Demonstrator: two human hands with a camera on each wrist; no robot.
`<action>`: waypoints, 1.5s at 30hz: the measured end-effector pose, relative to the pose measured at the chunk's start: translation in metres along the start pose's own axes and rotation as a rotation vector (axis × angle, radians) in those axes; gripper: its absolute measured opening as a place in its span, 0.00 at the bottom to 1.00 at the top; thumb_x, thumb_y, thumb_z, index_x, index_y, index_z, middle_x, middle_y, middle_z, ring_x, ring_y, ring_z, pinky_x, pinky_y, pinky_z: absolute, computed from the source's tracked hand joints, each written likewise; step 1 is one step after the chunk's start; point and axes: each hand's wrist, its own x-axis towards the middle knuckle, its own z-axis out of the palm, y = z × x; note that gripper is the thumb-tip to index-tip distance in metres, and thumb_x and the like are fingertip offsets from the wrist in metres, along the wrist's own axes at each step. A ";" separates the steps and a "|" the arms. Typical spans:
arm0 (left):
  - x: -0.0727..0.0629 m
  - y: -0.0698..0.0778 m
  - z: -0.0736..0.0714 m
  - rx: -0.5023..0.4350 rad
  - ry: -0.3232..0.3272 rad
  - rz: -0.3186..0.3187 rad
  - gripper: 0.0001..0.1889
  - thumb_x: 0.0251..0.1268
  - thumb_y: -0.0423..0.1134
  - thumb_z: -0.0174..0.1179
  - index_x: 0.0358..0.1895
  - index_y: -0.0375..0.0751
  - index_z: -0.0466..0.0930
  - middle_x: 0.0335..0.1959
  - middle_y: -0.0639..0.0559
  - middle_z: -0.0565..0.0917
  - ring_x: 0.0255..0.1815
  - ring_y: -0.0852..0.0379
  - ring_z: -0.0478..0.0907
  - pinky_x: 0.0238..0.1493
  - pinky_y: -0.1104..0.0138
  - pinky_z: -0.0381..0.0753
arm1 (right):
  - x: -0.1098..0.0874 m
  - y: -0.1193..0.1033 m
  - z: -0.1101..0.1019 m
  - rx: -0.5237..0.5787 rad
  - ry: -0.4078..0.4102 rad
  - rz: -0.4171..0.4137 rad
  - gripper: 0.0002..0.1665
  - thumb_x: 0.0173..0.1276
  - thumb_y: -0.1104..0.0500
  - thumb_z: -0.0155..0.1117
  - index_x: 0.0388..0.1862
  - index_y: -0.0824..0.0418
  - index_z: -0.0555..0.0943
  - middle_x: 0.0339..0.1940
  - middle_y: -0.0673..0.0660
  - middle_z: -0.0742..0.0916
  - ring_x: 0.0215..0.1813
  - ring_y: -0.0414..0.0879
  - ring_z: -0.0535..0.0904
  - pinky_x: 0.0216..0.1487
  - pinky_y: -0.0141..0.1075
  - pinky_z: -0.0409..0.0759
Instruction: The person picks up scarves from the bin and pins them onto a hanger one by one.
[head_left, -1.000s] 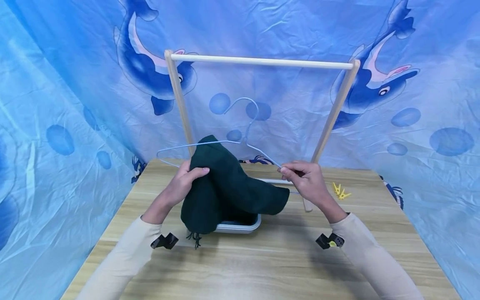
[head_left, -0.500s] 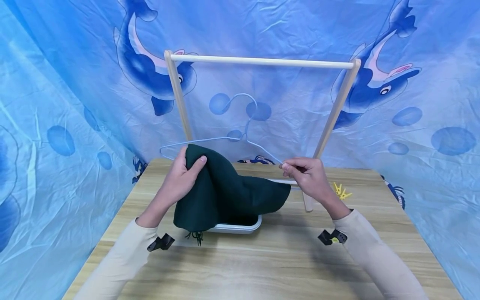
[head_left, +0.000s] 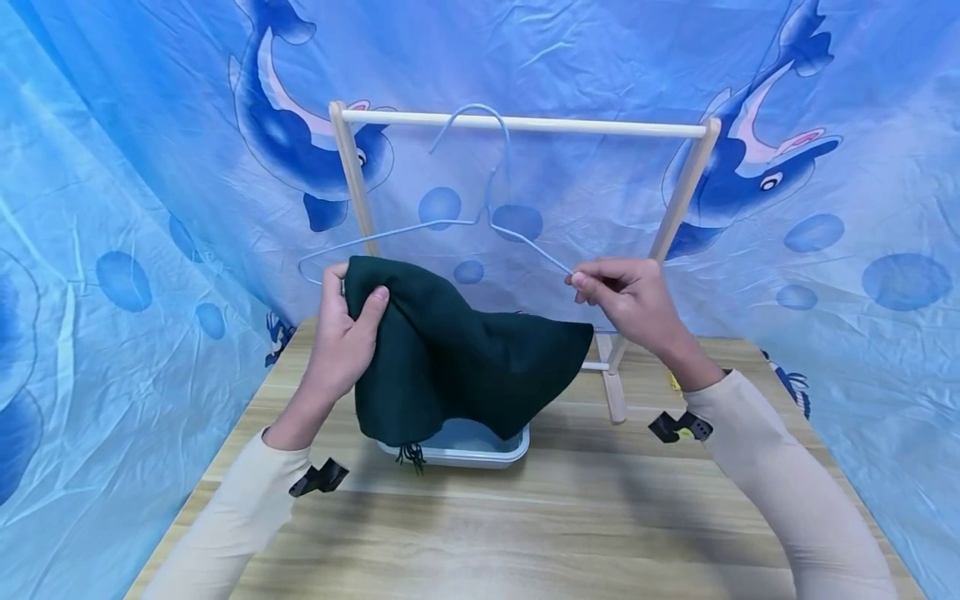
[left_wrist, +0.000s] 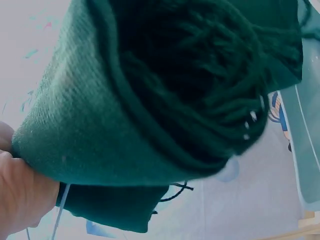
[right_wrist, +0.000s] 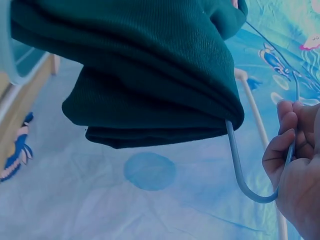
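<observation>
At the near side, cream sleeves (head_left: pixel 247 508) are extended over the wood-grain bench (head_left: pixel 480 533) from seven and five o'clock. On it, a pale plastic basin (head_left: pixel 480 458) is set at six o'clock of the dark green fringed scarf (head_left: pixel 465 350), apparently where hanging cloth would be caught. The scarf is held in the air, folded over the lower bar of a blue wire hanger (head_left: pixel 543 253), by which its weight seems partly borne. At nine o'clock it is gripped by the left hand (head_left: pixel 341 342), thumb on the near face, presumably so that slipping is checked; whether wire is gripped too cannot be told. At two o'clock the hanger's end is pinched by the right hand (head_left: pixel 630 300), seemingly so that the hook is left free at twelve. Yellow clothespins (head_left: pixel 674 382) are partly hidden at that hand's five o'clock. Beyond, the wooden rack's (head_left: pixel 600 127) rail is overlapped by the hook; contact cannot be judged. Farthest, a dolphin-printed curtain (head_left: pixel 465 50) is hung.
</observation>
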 end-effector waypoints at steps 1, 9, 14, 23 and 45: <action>0.000 0.001 0.000 -0.003 0.006 0.002 0.16 0.83 0.35 0.46 0.64 0.34 0.56 0.57 0.47 0.72 0.53 0.53 0.72 0.56 0.67 0.71 | 0.003 -0.001 -0.001 -0.004 -0.004 -0.003 0.10 0.67 0.78 0.63 0.38 0.72 0.89 0.24 0.61 0.86 0.26 0.38 0.77 0.28 0.26 0.75; 0.000 0.001 -0.006 0.039 -0.002 -0.014 0.19 0.81 0.35 0.50 0.68 0.35 0.61 0.44 0.39 0.81 0.37 0.57 0.82 0.44 0.70 0.78 | 0.006 -0.002 -0.001 -0.005 -0.042 -0.007 0.10 0.67 0.78 0.63 0.38 0.70 0.89 0.25 0.58 0.87 0.26 0.40 0.76 0.29 0.26 0.75; 0.000 0.000 -0.007 0.035 -0.029 -0.008 0.20 0.81 0.34 0.50 0.70 0.35 0.62 0.51 0.40 0.80 0.44 0.57 0.80 0.48 0.70 0.77 | 0.004 0.000 0.004 0.041 -0.073 -0.008 0.10 0.68 0.78 0.62 0.37 0.71 0.89 0.24 0.57 0.86 0.26 0.41 0.76 0.29 0.27 0.75; 0.006 -0.002 -0.010 0.329 -0.013 0.025 0.22 0.79 0.35 0.55 0.68 0.29 0.67 0.62 0.35 0.78 0.54 0.44 0.78 0.57 0.57 0.77 | 0.001 -0.001 0.006 0.079 -0.089 -0.001 0.09 0.68 0.78 0.61 0.38 0.73 0.88 0.25 0.58 0.86 0.27 0.41 0.76 0.30 0.28 0.76; 0.003 -0.014 0.001 0.770 0.040 0.392 0.10 0.68 0.28 0.64 0.49 0.31 0.84 0.56 0.36 0.83 0.49 0.35 0.72 0.48 0.48 0.68 | 0.002 0.001 0.008 0.046 -0.041 0.067 0.08 0.70 0.75 0.62 0.39 0.72 0.89 0.25 0.61 0.87 0.27 0.40 0.79 0.29 0.27 0.76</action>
